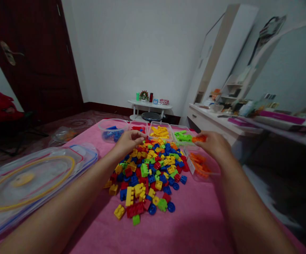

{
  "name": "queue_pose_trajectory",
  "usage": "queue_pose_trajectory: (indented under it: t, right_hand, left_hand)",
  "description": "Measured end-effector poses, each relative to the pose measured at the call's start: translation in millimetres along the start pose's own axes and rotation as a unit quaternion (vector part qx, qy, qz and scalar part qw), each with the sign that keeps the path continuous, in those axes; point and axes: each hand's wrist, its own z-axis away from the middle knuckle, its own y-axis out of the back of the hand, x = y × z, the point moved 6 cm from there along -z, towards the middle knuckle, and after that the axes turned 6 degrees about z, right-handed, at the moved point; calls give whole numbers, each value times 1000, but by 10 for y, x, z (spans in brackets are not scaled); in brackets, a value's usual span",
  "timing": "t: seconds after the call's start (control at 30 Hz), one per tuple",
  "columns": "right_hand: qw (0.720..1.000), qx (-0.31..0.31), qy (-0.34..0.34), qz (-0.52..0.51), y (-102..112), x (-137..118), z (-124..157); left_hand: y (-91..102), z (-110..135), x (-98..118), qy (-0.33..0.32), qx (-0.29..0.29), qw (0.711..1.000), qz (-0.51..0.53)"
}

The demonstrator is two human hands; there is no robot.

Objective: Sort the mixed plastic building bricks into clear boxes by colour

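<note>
A heap of coloured toy bricks (150, 173) lies on the pink cloth (195, 218). My left hand (128, 141) rests at the far edge of the heap with its fingers curled, near the red-brick tub (138, 126); what it holds is hidden. My right hand (213, 144) pinches an orange brick (198, 139) above the tub of orange bricks (203, 165). Beyond the heap stand a round tub of blue bricks (112, 129), a tub of yellow bricks (160, 131) and a tub of green bricks (182, 135).
A stack of clear plastic lids (28, 183) lies at the left on the cloth. A white dresser (221, 121) with clutter runs along the right. A small white table (149, 105) and a dark door (36, 60) are behind.
</note>
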Motion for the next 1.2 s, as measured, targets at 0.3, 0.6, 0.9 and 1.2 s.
queue_pose_trajectory:
  t: [0.3,0.6,0.9,1.2]
  right_hand:
    - [995,-83,27,58,-166,-110,35]
    - [937,-79,321,-110,-631,-1417,722]
    - [928,-78,355,-81,-686,-1503,795]
    - [941,-68,332,2,-681,-1485,793]
  left_hand:
    - [107,-83,-147,-69,12,984,-165]
    - [-187,26,-251,-129,-136,910,-370]
    - [-218,77,-154,-169,-135,888,-407]
    - [-359,221,33,-110,-98,882,-447]
